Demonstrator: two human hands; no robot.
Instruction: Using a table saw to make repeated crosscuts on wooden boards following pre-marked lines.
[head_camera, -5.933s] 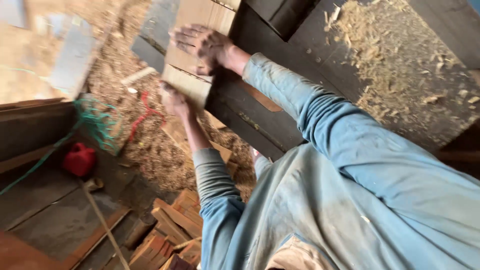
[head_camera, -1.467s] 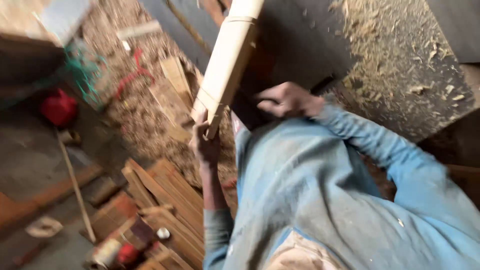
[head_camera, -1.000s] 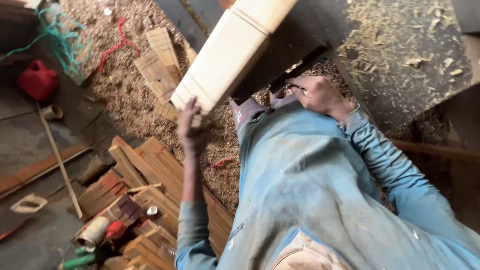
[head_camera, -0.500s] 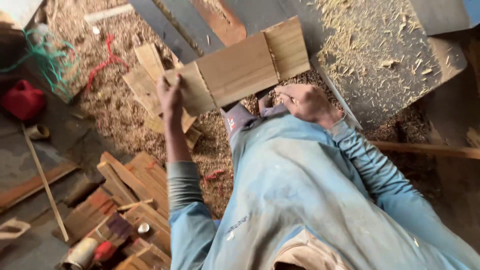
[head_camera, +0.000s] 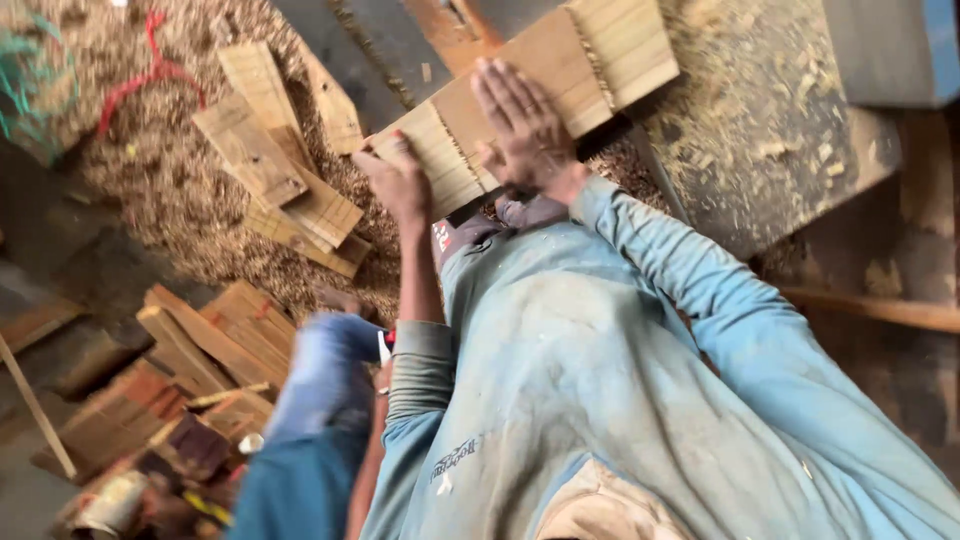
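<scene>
Setting: a sawdust-strewn workshop floor (head_camera: 170, 200), dark machine table (head_camera: 770, 150) at upper right. Item: a pale slatted wooden panel (head_camera: 530, 90), lying flat on that table's near edge. Your left hand (head_camera: 400, 180) grips the panel's left end, fingers curled over it. Your right hand (head_camera: 525, 125) presses flat on its middle, fingers spread. Loose planks (head_camera: 280, 170) lie on the floor to the left; stacked offcuts (head_camera: 200, 350) nearer. Progress, as judged: panel laid down and steadied; nothing on it looks cut yet.
</scene>
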